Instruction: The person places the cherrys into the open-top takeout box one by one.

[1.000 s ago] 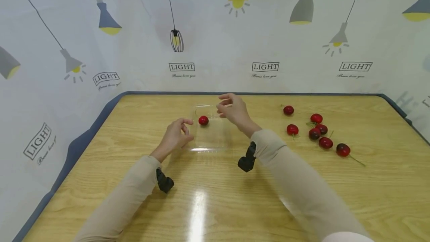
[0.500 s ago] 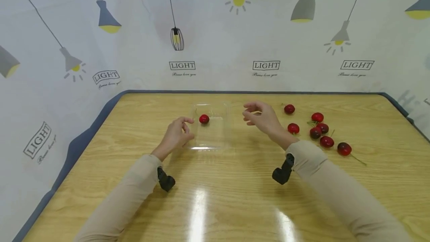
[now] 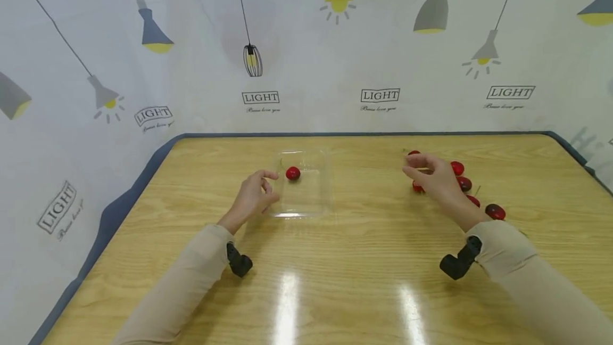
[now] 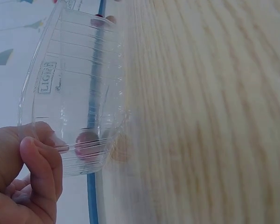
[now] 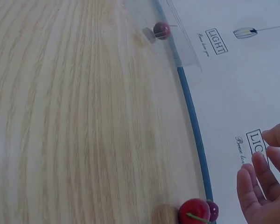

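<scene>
A clear plastic box (image 3: 306, 204) stands on the table left of centre, with one red cherry (image 3: 293, 173) inside near its left wall. My left hand (image 3: 253, 195) is at the box's left side, fingers loosely bent and fingertips right at the rim; the left wrist view shows the fingers (image 4: 43, 163) overlapping the clear wall. Over at the right, my right hand (image 3: 437, 181) hovers above the loose cherries, thumb and fingers apart and holding nothing. It hides part of a cherry (image 3: 418, 187) below it and of another cherry (image 3: 414, 152) behind.
More cherries lie to the right of the right hand, among them a red cherry (image 3: 457, 168) and a dark-sided cherry (image 3: 495, 212) with a stem. A blue edge strip (image 3: 354, 134) runs along the table's back, below a printed wall covering (image 3: 316, 57).
My right hand has moved from over the box, rightward across the table, to the loose cherries. The left hand has stayed beside the box, and the cherry inside lies as before.
</scene>
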`<action>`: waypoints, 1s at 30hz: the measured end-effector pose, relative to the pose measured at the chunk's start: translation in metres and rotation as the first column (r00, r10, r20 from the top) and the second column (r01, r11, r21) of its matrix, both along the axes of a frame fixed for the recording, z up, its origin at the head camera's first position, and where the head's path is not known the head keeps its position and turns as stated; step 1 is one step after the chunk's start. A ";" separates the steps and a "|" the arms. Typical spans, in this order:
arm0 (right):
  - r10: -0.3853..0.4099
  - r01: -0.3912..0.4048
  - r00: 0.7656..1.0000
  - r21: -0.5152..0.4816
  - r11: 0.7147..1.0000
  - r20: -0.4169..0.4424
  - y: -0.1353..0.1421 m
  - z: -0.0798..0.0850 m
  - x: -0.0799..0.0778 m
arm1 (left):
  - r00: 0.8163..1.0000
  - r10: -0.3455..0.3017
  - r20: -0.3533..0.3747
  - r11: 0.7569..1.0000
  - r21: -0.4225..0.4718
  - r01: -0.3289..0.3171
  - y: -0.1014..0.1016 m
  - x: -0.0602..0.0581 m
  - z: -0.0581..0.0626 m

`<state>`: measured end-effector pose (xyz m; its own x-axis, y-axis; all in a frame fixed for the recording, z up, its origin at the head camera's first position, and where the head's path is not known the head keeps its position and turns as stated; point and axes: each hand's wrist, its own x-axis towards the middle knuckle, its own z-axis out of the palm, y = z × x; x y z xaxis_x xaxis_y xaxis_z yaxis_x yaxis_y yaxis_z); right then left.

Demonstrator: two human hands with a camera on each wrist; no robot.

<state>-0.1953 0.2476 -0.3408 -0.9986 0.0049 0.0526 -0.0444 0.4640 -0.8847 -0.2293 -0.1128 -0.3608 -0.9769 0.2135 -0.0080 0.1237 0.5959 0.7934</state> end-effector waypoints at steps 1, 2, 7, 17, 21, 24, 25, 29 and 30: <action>-0.012 0.012 1.000 0.006 1.000 0.003 0.005 -0.001 0.002 | 1.000 0.000 0.003 1.000 0.004 0.000 0.000 0.000 0.000; -0.027 0.027 1.000 0.005 1.000 0.005 0.009 -0.002 0.003 | 1.000 -0.002 0.005 1.000 0.009 0.002 0.000 0.000 0.000; -0.058 0.059 0.998 -0.035 0.998 0.004 0.024 -0.008 0.007 | 1.000 0.007 0.011 1.000 0.019 -0.008 0.000 0.001 0.000; -0.041 0.040 0.995 0.017 0.999 0.088 0.039 -0.022 0.012 | 1.000 0.012 0.006 0.999 0.040 -0.012 0.002 0.000 0.000; -0.018 0.014 0.995 0.044 0.999 0.097 0.042 -0.027 0.013 | 1.000 0.008 0.001 0.999 0.037 -0.008 0.002 0.000 0.000; -0.012 0.008 0.995 0.043 0.999 0.095 0.042 -0.030 0.015 | 1.000 0.001 -0.009 0.999 0.035 0.000 0.002 0.000 0.000; -0.009 0.006 0.995 0.033 0.999 0.097 0.042 -0.031 0.015 | 1.000 -0.002 -0.012 0.999 0.036 0.002 0.002 0.000 0.000; 0.000 0.002 0.992 -0.014 1.000 0.125 0.042 -0.033 0.016 | 1.000 -0.013 -0.028 0.999 0.038 0.014 0.001 -0.001 -0.001; 0.003 0.000 0.991 -0.024 1.000 0.133 0.042 -0.034 0.017 | 0.999 -0.017 -0.034 0.999 0.035 0.018 0.001 -0.002 -0.002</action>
<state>-0.1788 0.2892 -0.3743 -0.9968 0.0027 -0.0803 0.0732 0.4428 -0.8936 -0.2311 -0.1115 -0.3627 -0.9725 0.2305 0.0328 0.1613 0.5654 0.8089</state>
